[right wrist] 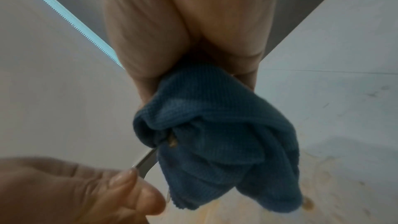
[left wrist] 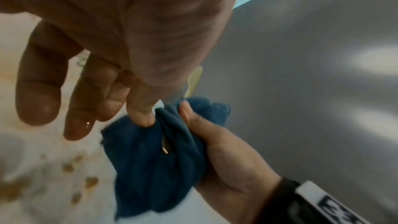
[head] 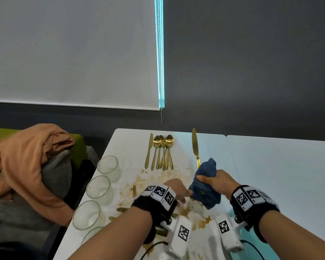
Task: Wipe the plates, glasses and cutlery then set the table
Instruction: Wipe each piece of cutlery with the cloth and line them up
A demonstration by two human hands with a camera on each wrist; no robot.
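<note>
Blue cloth (head: 205,182) bunched in R hand (head: 220,182) grip (knife (head: 195,147) poking out).

The setting reads as a dining corner in an eatery, canteen or office break area rather than a private kitchen; which of these cannot be told. Two plain white tables (head: 281,166) stand pushed together against a dark grey wall (head: 251,62). A roller blind (head: 73,53) with a bead chain (head: 160,53) covers the window. Bench seating with green upholstery (head: 77,145) runs beside the table, with an orange garment (head: 26,158) and a grey bag (head: 58,173) on it. Gold cutlery (head: 162,152) and a row of glasses (head: 99,188) lie on the stained tabletop.
</note>
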